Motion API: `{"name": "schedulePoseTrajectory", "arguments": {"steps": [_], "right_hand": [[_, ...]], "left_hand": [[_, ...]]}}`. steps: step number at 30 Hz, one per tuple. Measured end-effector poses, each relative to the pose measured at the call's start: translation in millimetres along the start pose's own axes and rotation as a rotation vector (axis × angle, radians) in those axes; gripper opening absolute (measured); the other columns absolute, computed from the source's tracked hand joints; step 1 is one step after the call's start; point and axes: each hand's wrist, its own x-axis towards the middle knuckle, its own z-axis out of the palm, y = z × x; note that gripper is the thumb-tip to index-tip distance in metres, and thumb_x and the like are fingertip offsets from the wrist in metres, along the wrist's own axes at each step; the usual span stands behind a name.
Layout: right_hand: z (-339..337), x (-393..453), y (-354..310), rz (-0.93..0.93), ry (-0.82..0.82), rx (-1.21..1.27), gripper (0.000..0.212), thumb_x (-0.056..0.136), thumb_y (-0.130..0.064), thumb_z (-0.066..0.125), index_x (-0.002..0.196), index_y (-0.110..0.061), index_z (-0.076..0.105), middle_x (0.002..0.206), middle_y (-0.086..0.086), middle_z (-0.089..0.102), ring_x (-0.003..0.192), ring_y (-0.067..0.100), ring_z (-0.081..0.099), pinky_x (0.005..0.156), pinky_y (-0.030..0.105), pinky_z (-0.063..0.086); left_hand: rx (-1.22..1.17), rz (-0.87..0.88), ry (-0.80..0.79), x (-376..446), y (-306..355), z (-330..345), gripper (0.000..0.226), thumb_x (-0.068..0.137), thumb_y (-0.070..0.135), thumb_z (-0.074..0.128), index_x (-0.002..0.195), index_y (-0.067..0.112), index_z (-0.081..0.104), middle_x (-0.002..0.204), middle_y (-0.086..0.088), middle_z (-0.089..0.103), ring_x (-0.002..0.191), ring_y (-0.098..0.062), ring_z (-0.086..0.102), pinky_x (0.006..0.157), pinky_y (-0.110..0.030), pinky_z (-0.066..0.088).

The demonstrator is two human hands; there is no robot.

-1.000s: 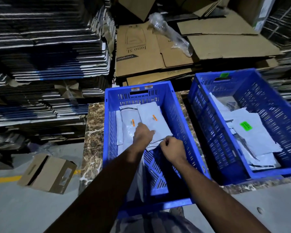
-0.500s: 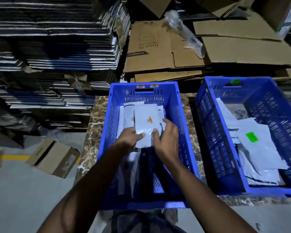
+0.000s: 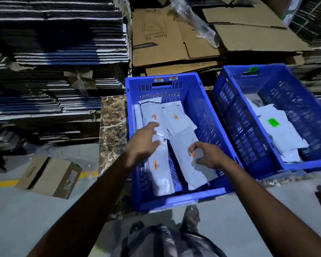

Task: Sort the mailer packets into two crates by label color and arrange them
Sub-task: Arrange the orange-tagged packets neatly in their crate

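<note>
The left blue crate (image 3: 198,101), with orange tags on its far rim, holds several white mailer packets with orange labels. Two lie at the far end (image 3: 178,119) and two longer ones at the near end (image 3: 161,171). My left hand (image 3: 143,143) hovers over the left packets, fingers loosely spread and touching one. My right hand (image 3: 206,154) has finger and thumb curled round the near right packet (image 3: 185,145) by its orange label. The right blue crate (image 3: 228,106) carries a green tag and holds packets, the top one with a green label (image 3: 273,122).
Both crates stand on a marbled slab (image 3: 111,127). Flattened cardboard (image 3: 165,38) and tall stacks of folded cartons (image 3: 54,52) rise behind and to the left. A small cardboard box (image 3: 48,175) lies on the grey floor by a yellow line.
The packet both hands held above the crate now lies inside it. My hands have moved apart and nearer to me, left over the left packets, right onto the near right packet.
</note>
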Motion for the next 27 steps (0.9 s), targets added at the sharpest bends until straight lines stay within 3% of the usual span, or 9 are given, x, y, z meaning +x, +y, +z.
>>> {"name": "schedulePoseTrajectory", "arguments": {"steps": [6,8,10,12,15,18,23,25,27], "right_hand": [[25,13,3,0.073,-0.304,-0.041,0.034,0.07,-0.009,0.077,0.087,-0.031,0.058,0.102,0.004,0.066,0.09,0.028,0.064,0.077,0.039,0.053],[32,21,12,0.111,-0.401,-0.195,0.038,0.069,-0.021,0.074,0.093,-0.042,0.053,0.097,0.007,0.064,0.079,0.033,0.065,0.068,0.044,0.055],[34,15,1,0.118,-0.501,-0.4,0.038,0.077,-0.025,0.068,0.099,-0.046,0.048,0.104,0.012,0.057,0.076,0.029,0.06,0.066,0.036,0.054],[35,14,-10,0.041,-0.356,-0.596,0.037,0.078,-0.031,0.066,0.109,-0.045,0.051,0.122,0.013,0.042,0.102,0.032,0.053,0.084,0.037,0.054],[39,23,-17,-0.166,-0.097,-0.723,0.072,0.071,-0.042,0.073,0.133,-0.034,0.038,0.134,0.011,0.027,0.124,0.034,0.034,0.098,0.045,0.048],[57,30,-20,-0.094,-0.269,-0.753,0.106,0.062,-0.049,0.085,0.144,-0.024,0.023,0.146,0.014,0.021,0.129,0.039,0.037,0.101,0.047,0.046],[69,38,-16,-0.065,-0.323,-0.707,0.107,0.063,-0.049,0.088,0.143,-0.018,0.024,0.144,0.016,0.021,0.125,0.041,0.043,0.101,0.046,0.047],[65,38,-11,-0.133,-0.302,-0.741,0.115,0.059,-0.053,0.088,0.145,-0.018,0.02,0.145,0.016,0.019,0.131,0.04,0.036,0.104,0.048,0.045],[66,32,-7,-0.208,-0.327,-0.903,0.14,0.052,-0.061,0.087,0.154,-0.02,0.0,0.156,0.016,0.001,0.141,0.042,0.015,0.111,0.057,0.034]], "left_hand": [[0.44,0.189,0.018,1,-13,6,0.052,0.092,0.036,0.058,0.141,0.022,0.047,0.141,-0.001,0.053,0.141,-0.02,0.033,0.115,-0.035,0.017],[0.447,0.187,0.071,0,-16,8,0.048,0.092,0.035,0.058,0.137,0.022,0.051,0.14,0.0,0.054,0.143,-0.019,0.031,0.117,-0.035,0.014],[0.361,0.124,0.197,0,-21,8,0.042,0.092,0.033,0.057,0.132,0.021,0.056,0.137,-0.002,0.058,0.142,-0.02,0.032,0.117,-0.035,0.014],[0.282,0.038,0.284,1,-25,5,0.039,0.092,0.03,0.057,0.13,0.018,0.059,0.135,-0.005,0.059,0.141,-0.023,0.033,0.117,-0.035,0.014],[0.253,-0.012,0.306,3,-25,4,0.038,0.092,0.025,0.057,0.129,0.016,0.06,0.136,-0.008,0.058,0.141,-0.024,0.034,0.119,-0.037,0.013],[0.247,-0.023,0.305,4,-24,5,0.037,0.093,0.022,0.056,0.128,0.014,0.061,0.136,-0.009,0.058,0.14,-0.024,0.035,0.119,-0.038,0.015],[0.23,-0.059,0.3,3,-23,6,0.037,0.093,0.021,0.054,0.129,0.014,0.059,0.138,-0.008,0.056,0.143,-0.022,0.031,0.116,-0.04,0.021],[0.248,-0.063,0.302,3,-20,6,0.037,0.093,0.02,0.055,0.129,0.013,0.059,0.139,-0.009,0.056,0.143,-0.022,0.031,0.116,-0.039,0.02],[0.262,-0.069,0.301,1,-17,6,0.038,0.092,0.02,0.054,0.129,0.014,0.06,0.14,-0.008,0.056,0.143,-0.021,0.03,0.116,-0.037,0.018]]}}
